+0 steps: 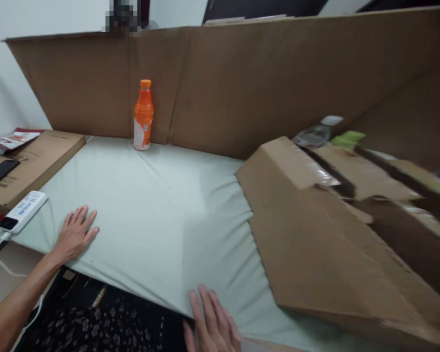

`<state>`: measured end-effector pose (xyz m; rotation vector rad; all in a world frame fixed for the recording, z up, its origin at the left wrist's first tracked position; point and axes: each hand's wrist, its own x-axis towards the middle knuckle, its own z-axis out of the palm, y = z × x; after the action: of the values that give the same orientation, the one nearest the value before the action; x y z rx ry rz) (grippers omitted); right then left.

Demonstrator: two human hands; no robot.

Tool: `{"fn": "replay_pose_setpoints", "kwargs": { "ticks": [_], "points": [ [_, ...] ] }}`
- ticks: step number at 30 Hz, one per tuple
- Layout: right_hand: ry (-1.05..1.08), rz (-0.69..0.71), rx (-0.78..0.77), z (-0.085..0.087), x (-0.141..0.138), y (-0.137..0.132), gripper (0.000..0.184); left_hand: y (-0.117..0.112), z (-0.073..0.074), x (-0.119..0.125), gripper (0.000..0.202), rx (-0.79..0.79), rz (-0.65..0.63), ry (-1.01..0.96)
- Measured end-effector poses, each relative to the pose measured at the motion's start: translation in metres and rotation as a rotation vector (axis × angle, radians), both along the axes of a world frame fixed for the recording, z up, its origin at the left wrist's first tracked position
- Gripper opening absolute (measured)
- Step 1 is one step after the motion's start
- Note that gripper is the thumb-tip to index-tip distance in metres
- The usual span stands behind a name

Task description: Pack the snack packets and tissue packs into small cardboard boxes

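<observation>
My left hand (75, 234) lies flat, fingers stretched out, on the near left part of a pale green cloth (157, 205) that covers the table. At the cloth's front edge my right hand (212, 325) rests with its fingers extended and together, holding nothing. An orange drink bottle (143, 115) stands upright at the back, against a tall cardboard wall (241, 83). A large open cardboard box (325, 230) sits tilted on the right side of the cloth, apart from both hands.
A white power bank (22, 211) with a cable lies just left of my left hand. Further left, a flat cardboard box (40, 156) carries a black phone (0, 172) and a red packet (14, 139). A clear bottle (317, 132) and a green item (347, 138) sit in the big box.
</observation>
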<state>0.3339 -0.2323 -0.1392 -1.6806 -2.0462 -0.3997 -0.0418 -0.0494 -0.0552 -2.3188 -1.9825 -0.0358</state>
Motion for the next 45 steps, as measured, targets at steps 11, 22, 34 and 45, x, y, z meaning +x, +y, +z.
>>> {"fn": "replay_pose_setpoints", "kwargs": {
  "ticks": [11, 22, 34, 45],
  "points": [
    [0.089, -0.02, 0.052, 0.021, -0.011, 0.014, 0.059, 0.018, 0.005, -0.004, 0.064, 0.169, -0.122, -0.006],
    [0.072, -0.439, 0.391, 0.158, 0.128, 0.058, 0.07, -0.008, -0.021, 0.066, 0.045, 0.034, -0.413, -0.23],
    [0.362, 0.039, -0.004, 0.197, 0.083, 0.105, 0.015, 0.02, 0.036, 0.05, 0.061, -0.111, -0.373, -0.721],
    [0.542, 0.602, -0.285, 0.231, 0.009, 0.121, 0.037, 0.017, 0.035, 0.025, 0.137, -0.273, -0.48, -0.957]
  ]
}}
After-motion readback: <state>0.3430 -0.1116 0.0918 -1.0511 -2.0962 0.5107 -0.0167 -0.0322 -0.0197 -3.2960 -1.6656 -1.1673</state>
